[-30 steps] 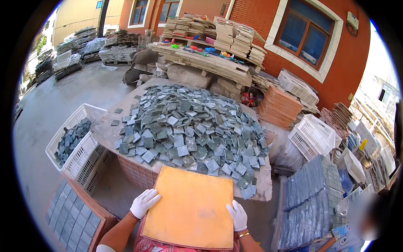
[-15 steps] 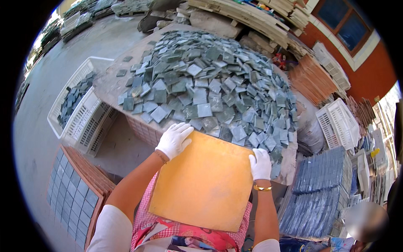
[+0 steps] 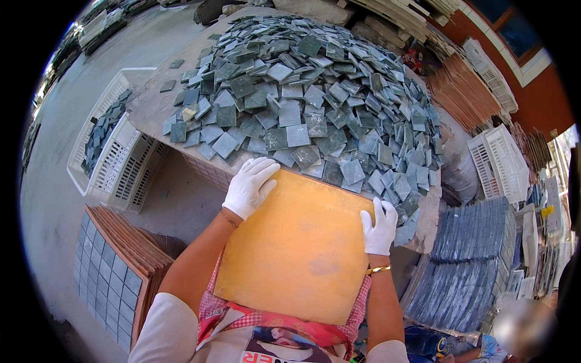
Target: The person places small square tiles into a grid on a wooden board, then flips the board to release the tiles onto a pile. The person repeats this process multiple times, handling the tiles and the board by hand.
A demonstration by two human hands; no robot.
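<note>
A square yellow-orange board (image 3: 296, 248) leans between my body and the table edge, its flat face toward me. My left hand (image 3: 250, 187), in a white glove, is closed on the board's far left corner, its fingers over the edge. At the far right corner, my right hand (image 3: 379, 225), gloved too, grips the side with the thumb on the face and some fingers raised. Just beyond the board's far edge lies a big heap of small grey-green square stone tiles (image 3: 298, 135) on the table (image 3: 151, 115). The board's underside is hidden.
To the left stand a white plastic crate (image 3: 123, 160) of dark tiles and a stack of brown boards (image 3: 124, 242) topped with tiles in a grid. To the right are stacked grey tile sheets (image 3: 469, 266), white crates (image 3: 499, 163) and another person (image 3: 514, 333).
The table and heap sit higher in the picture as the view has shifted. My right hand's fingers have lifted and spread somewhat at the board's corner; the left keeps its place.
</note>
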